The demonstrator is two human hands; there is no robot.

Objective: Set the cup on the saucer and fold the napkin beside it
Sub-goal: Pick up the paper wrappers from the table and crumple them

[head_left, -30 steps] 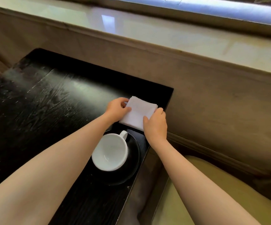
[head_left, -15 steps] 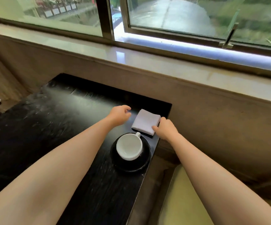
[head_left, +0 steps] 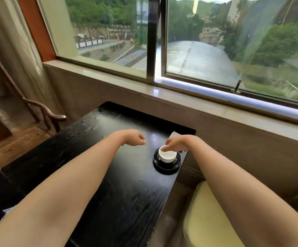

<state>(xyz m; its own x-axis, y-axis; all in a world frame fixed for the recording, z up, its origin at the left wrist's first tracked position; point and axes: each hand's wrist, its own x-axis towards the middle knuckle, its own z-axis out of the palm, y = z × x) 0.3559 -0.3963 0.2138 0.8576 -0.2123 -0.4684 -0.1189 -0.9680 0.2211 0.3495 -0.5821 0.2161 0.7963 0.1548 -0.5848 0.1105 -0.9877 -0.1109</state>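
Left grip point(head_left: 135, 139) and right grip point(head_left: 177, 143) hang loose, empty, by a fragile-looking cup point(head_left: 167, 155) on its saucer point(head_left: 167, 167), likely best held round its body.

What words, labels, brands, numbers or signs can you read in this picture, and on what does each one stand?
None can be read.
The white cup, the black saucer, the napkin and the black table show no print.
Outside the window, a pale panel among the trees may be a sign, but it is too blurred to read.
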